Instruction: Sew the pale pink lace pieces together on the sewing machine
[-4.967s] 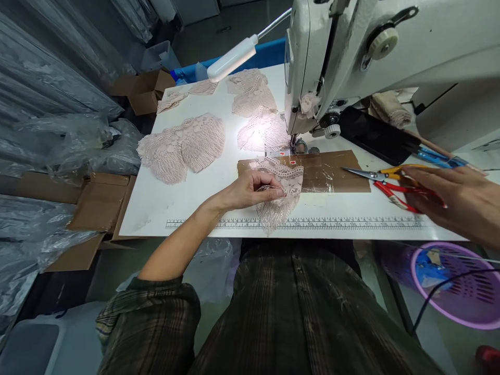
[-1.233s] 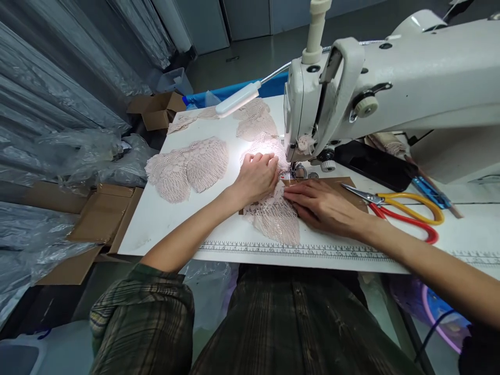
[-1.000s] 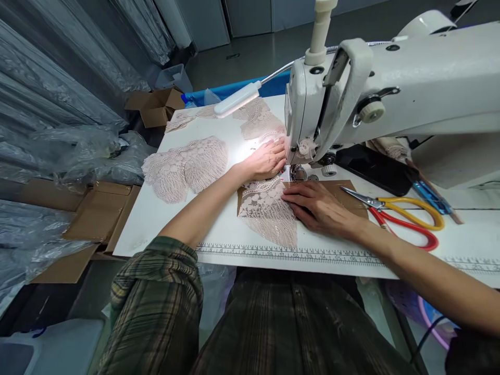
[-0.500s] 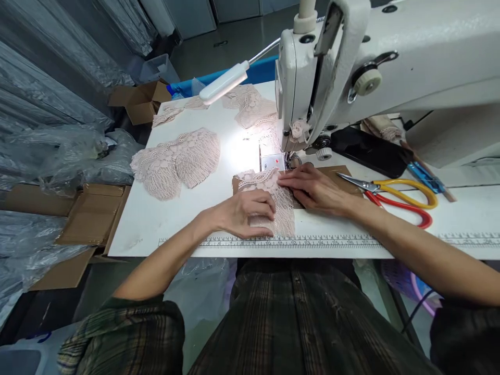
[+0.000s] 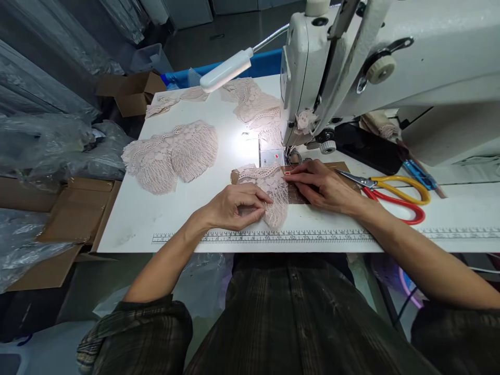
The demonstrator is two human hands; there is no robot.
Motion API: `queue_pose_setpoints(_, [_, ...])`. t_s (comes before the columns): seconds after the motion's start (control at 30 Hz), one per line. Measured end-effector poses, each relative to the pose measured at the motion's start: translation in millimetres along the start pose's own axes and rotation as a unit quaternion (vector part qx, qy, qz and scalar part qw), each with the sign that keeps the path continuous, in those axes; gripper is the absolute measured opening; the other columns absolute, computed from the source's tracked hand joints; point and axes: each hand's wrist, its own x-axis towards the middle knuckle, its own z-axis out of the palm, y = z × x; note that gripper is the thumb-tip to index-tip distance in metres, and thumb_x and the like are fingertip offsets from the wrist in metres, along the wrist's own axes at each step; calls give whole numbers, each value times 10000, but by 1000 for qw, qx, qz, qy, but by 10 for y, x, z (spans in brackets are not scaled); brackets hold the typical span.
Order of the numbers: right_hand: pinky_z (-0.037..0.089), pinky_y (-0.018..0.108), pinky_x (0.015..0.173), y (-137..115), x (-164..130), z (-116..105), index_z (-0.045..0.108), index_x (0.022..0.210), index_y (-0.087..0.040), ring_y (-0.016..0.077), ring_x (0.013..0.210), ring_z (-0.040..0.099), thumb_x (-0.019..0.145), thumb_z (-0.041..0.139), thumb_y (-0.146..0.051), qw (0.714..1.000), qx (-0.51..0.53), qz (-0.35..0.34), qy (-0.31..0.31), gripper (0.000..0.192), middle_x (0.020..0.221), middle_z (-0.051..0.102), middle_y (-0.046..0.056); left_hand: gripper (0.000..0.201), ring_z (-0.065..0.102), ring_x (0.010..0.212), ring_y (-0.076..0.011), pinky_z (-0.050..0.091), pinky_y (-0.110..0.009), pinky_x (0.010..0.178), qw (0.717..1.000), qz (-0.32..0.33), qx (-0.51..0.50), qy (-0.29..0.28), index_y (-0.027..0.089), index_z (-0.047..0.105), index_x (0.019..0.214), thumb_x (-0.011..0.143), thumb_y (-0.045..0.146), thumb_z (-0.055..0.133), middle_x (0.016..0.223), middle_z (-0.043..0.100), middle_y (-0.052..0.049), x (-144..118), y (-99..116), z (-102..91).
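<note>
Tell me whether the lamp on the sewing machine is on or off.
On. The lamp throws a bright patch on the white table beside the needle, washing out the lace there.
</note>
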Motion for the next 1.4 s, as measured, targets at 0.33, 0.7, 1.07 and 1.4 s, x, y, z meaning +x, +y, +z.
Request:
queue_pose_setpoints(0.33, [541, 539, 1027, 24, -11, 59, 686, 1311, -243, 281, 1131, 594, 973, 471, -204, 998, -54, -17, -1, 403, 1174, 646, 133, 109, 761, 889, -189, 644, -375, 788, 998, 41, 50, 3, 169, 719, 779, 865, 158, 652, 1044, 792, -130, 23, 4, 40])
queue_pose_setpoints(0.7, [551, 532, 1009, 31, -38, -30, 763, 1196, -236, 278, 1149, 605, 964, 488, -226, 997, -34, -55, -39, 360, 1217, 660, 135, 74, 731, 1142, -217, 601, -466, 1023, 994, 53, 94, -27, 207, 767, 928, 912, 197, 696, 1182, 769, -92, -5, -90, 71])
queue_pose_setpoints(1.07, [550, 499, 1037, 39, -43, -78, 723, 1256, -201, 266, 1147, 638, 914, 509, -151, 999, -17, -12, -34, 406, 1217, 699, 117, 113, 731, 1153, -194, 565, -466, 1103, 986, 85, 143, -27, 224, 766, 1020, 913, 224, 729, 1187, 768, -60, -13, -124, 66])
queue_pose_setpoints(1.4, [552, 518, 1033, 45, -50, -27, 664, 1354, -191, 281, 1176, 616, 958, 462, -185, 998, -40, -28, -38, 444, 1251, 646, 163, 148, 736, 1141, -205, 623, -432, 1024, 987, 96, 127, -10, 187, 755, 1042, 901, 153, 729, 1147, 779, -84, -3, -134, 80])
